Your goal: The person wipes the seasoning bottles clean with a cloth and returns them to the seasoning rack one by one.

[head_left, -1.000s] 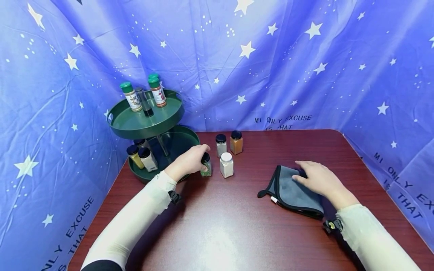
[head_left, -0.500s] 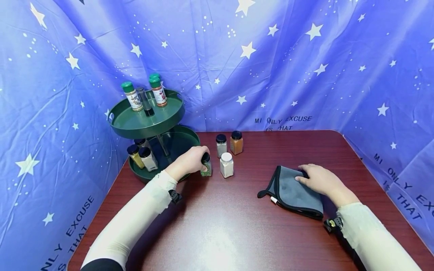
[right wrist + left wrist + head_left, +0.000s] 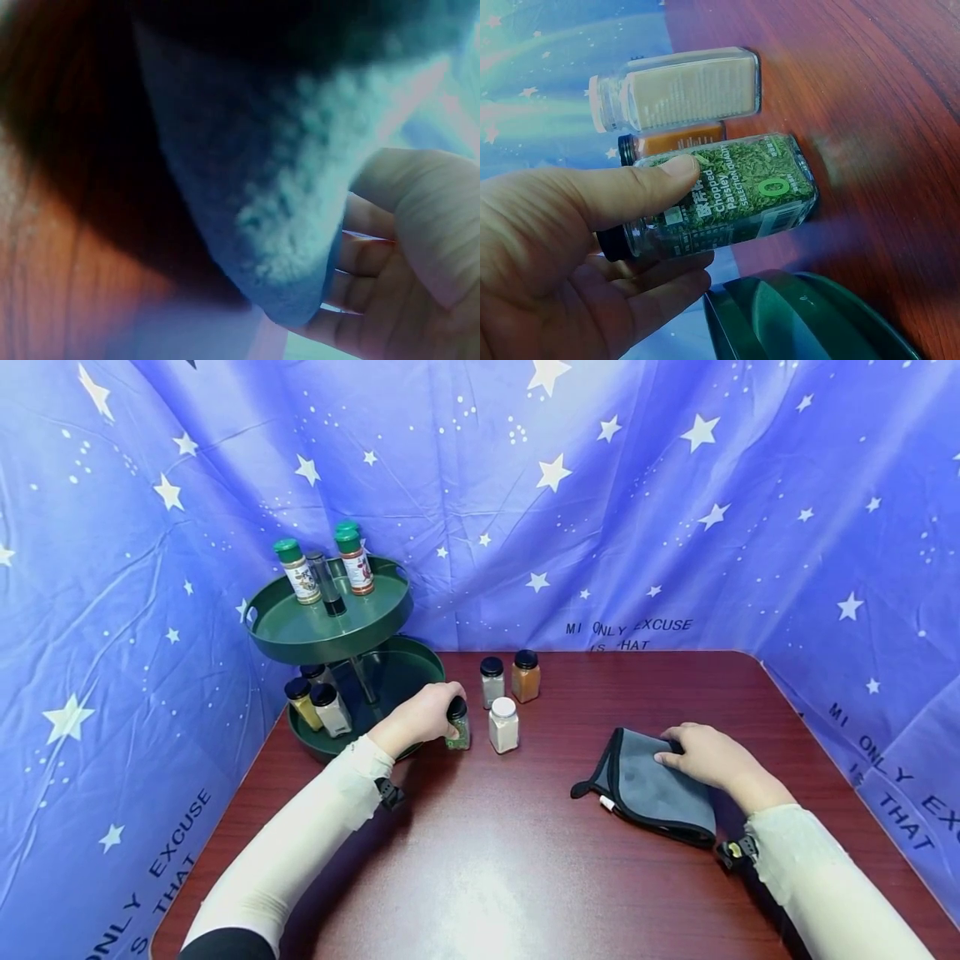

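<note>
My left hand [image 3: 422, 714] holds a glass jar of chopped parsley [image 3: 739, 184] with a black lid, the thumb across its label and the fingers behind it. In the head view the jar stands upright, low over the table, just right of the green rack. Left of centre in that view, a white-capped jar of pale powder [image 3: 503, 728] is close beside it. My right hand [image 3: 720, 760] holds the far right edge of a folded grey cloth [image 3: 652, 781] with black trim. In the right wrist view the cloth [image 3: 255, 187] hides those fingertips.
A two-tier green rack [image 3: 330, 647] stands at the left, with green-capped shakers on top and black-lidded jars below. Behind the white-capped jar are a grey-filled jar [image 3: 492, 685] and an orange-brown jar [image 3: 526, 678]. A starry blue curtain [image 3: 510, 510] backs the table [image 3: 420, 868].
My right hand has drawn slightly right and back along the cloth's edge, its fingers bending more. The left hand stays on the parsley jar, and the head view has shifted slightly.
</note>
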`<control>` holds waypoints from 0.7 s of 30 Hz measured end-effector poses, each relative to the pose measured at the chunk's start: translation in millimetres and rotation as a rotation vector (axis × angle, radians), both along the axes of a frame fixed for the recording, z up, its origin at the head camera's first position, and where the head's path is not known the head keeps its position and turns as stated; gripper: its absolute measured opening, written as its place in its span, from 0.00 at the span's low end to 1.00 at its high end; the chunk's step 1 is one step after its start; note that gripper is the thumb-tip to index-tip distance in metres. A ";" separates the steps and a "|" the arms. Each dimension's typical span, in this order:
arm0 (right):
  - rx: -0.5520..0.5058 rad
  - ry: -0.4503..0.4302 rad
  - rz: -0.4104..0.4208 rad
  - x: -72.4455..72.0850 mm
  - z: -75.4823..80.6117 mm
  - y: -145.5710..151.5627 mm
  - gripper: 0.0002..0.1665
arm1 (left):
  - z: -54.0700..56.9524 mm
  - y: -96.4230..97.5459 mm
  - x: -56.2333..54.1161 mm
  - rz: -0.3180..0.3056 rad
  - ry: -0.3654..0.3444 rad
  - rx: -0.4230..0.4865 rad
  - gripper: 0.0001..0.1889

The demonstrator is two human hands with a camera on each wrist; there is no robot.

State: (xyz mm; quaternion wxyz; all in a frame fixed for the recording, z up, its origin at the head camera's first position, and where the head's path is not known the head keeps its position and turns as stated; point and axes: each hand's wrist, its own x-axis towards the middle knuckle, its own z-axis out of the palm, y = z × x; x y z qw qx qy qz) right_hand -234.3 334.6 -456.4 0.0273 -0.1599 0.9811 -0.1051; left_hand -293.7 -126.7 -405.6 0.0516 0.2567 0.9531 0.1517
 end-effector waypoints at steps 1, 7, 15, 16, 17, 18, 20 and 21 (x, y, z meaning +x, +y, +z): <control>-0.004 -0.001 0.000 -0.3 -0.4 0.2 0.28 | 0.0 0.1 -0.1 0.004 0.000 -0.001 0.31; -0.026 -0.010 0.004 -2.7 -4.0 2.6 0.25 | 0.0 0.8 -0.7 0.012 -0.007 0.001 0.29; -0.042 0.004 0.008 -5.1 -6.8 5.6 0.22 | -1.6 0.6 -1.4 0.023 -0.002 0.027 0.27; -0.043 0.005 0.006 -5.1 -6.7 5.2 0.21 | -1.8 0.6 -1.2 0.024 -0.003 0.031 0.27; -0.045 0.005 0.007 -4.7 -6.3 4.8 0.21 | -1.8 0.4 -0.9 0.025 -0.005 0.036 0.27; -0.047 0.006 0.007 -4.9 -6.6 4.6 0.20 | -1.9 0.3 -0.4 0.026 -0.006 0.040 0.27; -0.049 0.001 0.009 -5.0 -6.9 4.2 0.19 | -1.6 0.2 1.1 0.027 -0.008 0.050 0.27; -0.051 -0.002 0.011 -5.1 -7.2 4.1 0.18 | -1.2 0.1 2.0 0.027 -0.008 0.056 0.27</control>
